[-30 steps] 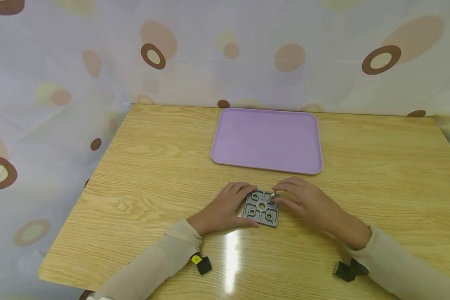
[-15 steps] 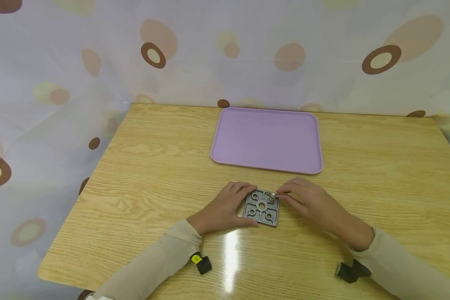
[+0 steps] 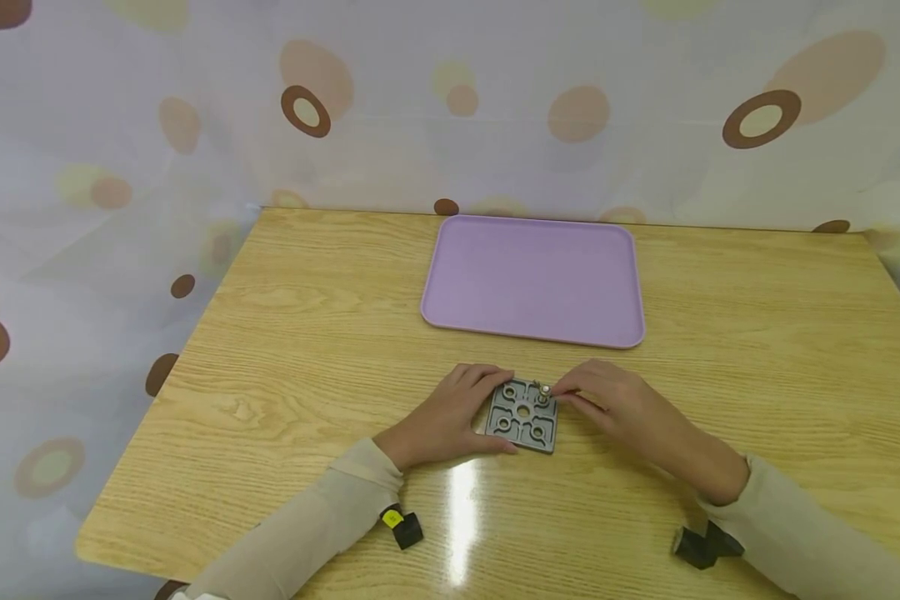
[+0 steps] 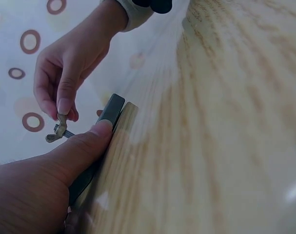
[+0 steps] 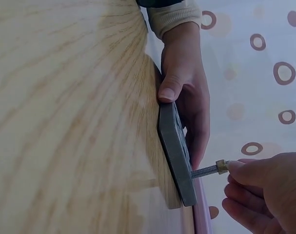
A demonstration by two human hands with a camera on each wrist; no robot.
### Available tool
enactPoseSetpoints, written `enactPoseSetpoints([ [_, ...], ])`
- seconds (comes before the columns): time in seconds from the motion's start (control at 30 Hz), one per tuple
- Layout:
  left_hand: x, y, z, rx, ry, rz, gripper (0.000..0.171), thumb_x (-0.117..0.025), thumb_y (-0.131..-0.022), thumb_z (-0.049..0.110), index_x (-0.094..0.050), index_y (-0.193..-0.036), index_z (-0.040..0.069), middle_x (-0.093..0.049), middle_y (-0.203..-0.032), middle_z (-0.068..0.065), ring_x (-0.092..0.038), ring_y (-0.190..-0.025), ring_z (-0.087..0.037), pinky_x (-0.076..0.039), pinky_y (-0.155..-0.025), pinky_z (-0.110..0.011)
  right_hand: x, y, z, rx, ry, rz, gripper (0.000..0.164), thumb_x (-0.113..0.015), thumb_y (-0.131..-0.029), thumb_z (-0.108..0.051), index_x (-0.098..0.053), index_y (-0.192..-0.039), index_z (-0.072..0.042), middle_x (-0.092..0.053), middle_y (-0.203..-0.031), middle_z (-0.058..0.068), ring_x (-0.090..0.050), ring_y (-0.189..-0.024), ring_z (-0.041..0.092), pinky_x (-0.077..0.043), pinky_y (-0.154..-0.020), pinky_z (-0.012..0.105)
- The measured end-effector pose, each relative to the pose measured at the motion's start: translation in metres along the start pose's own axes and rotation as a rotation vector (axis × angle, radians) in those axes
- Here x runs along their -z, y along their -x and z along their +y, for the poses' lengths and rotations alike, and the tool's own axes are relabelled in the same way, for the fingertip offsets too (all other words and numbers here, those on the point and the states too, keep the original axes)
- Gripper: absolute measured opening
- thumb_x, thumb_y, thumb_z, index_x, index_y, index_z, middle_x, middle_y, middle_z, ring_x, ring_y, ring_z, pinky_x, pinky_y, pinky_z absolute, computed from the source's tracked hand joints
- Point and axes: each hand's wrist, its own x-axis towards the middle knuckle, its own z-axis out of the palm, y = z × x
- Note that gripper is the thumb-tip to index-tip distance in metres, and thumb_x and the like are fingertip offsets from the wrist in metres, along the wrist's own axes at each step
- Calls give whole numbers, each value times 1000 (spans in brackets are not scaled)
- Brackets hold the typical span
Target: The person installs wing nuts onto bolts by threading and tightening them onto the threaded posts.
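Plate [image 3: 523, 423] (square, ribbed), threaded bolt [image 5: 205, 172]

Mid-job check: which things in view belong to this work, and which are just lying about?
In the job:
- metal plate, gripped by the left hand
- bolt standing out from the plate
- winged nut on its end, pinched by the right hand

Apparently just around:
- purple tray, untouched
- patterned cloth behind the table

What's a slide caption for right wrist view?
Right hand pinches nut on threaded bolt rising from grey plate held by left hand.
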Motion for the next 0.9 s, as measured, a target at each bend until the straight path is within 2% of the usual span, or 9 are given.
enactPoseSetpoints([
  [0.27,1,0,1,0,-9,-5,95,-59,-73,70,-28,-146,19,-35,-140,1,-31,-122,-13,-30,-103,-32,-2,-2,-2,23,-4,31,25,-73,-77,-6,-67,-101,-11,-63,-101,-5,-57,-97,9,-45,-82,19],
  [0.5,1,0,0,-1,1,-5,95,-60,-73,70,-27,-146,19,-34,-140,1,-31,-122,-13,-30,-103,-33,-3,-3,-5,14,12,38,36,-74,-77,-9,-64,-111,-8,-60,-110,1,-54,-105,15,-43,-89,23],
  [0.9,3,-1,1,-5,11,-9,95,-62,-73,67,-28,-146,17,-35,-140,1,-32,-120,-13,-31,-102,-32,-5,-7,-7,-32,17,19,35,-73,-80,-16,-63,-113,-7,-59,-112,-1,-53,-106,13,-43,-90,26],
])
